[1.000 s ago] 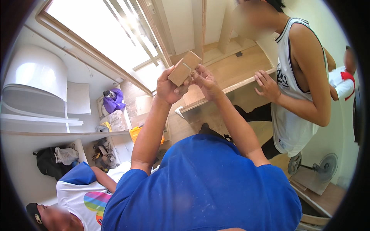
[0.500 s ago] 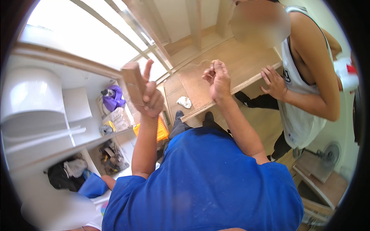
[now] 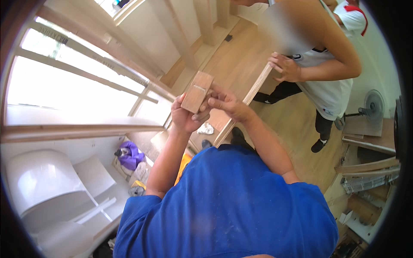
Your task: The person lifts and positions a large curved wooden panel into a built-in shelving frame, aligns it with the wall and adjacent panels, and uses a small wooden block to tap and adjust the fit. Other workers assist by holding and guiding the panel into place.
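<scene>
A small wooden hand plane (image 3: 194, 99) is raised in front of my chest, tilted, with the narrow slot across its flat face showing. My left hand (image 3: 184, 118) grips it from below and behind, fingers wrapped round its lower end. From the right, my right hand (image 3: 232, 106) meets the plane's edge, its thumb and bent fingers closed in there; some fingertips are hidden behind the block. Beneath both hands runs a wooden board (image 3: 254, 88) with a pale edge. A crumpled white piece (image 3: 206, 128) lies under my hands, partly covered by them.
A co-worker's hand (image 3: 286, 69) rests on the board's edge at the right. A fan (image 3: 373, 103) stands farther right near stacked boards. At left are curved white panels (image 3: 45, 176), a purple cloth (image 3: 131, 158) and an orange case (image 3: 183, 165). Upright beams (image 3: 172, 32) line the far side.
The plane has moved right and turned to show its slotted face. My right hand has moved left from above the board to the plane. The whole view has shifted.
</scene>
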`<state>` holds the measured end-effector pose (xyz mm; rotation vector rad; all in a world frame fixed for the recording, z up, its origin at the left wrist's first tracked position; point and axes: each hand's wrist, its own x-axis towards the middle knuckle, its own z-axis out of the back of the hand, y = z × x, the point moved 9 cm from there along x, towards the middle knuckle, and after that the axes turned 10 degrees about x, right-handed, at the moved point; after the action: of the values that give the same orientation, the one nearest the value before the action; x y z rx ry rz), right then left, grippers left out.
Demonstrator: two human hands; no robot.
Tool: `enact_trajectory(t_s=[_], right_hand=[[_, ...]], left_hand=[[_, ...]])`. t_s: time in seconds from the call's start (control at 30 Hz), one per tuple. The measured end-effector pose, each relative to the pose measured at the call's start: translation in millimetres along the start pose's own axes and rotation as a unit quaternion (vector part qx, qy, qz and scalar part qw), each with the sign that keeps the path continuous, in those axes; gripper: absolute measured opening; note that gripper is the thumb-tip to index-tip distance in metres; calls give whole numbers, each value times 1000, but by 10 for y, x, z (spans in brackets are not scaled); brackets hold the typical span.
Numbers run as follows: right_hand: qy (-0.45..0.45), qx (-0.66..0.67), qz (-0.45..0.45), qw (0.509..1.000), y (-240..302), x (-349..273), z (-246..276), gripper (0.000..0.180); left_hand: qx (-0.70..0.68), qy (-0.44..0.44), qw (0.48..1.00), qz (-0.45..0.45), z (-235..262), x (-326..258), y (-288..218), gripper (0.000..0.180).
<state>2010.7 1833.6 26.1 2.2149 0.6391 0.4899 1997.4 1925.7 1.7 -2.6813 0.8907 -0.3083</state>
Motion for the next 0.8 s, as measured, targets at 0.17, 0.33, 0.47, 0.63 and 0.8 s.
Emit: enact_trajectory(t_s=[0.17, 0.33, 0.47, 0.63, 0.8], right_hand=[[-35, 79, 15, 996, -237, -118, 324, 44], [34, 32, -31, 998, -297, -174, 328, 25], [53, -186, 48, 980, 94, -140, 288, 6], [-286, -78, 139, 945, 1126, -1394, 1374, 20], [-597, -57, 40, 799, 40, -4297, 2948, 20]], left_hand=[[-36, -22, 998, 55, -155, 87, 135, 78], [-80, 37, 994, 60, -355, -33, 331, 96], [-119, 122, 985, -3, -458, -195, 237, 96], [122, 16, 976, -181, -307, -727, -831, 89], [139, -87, 965, -206, 85, -1117, -1114, 92]])
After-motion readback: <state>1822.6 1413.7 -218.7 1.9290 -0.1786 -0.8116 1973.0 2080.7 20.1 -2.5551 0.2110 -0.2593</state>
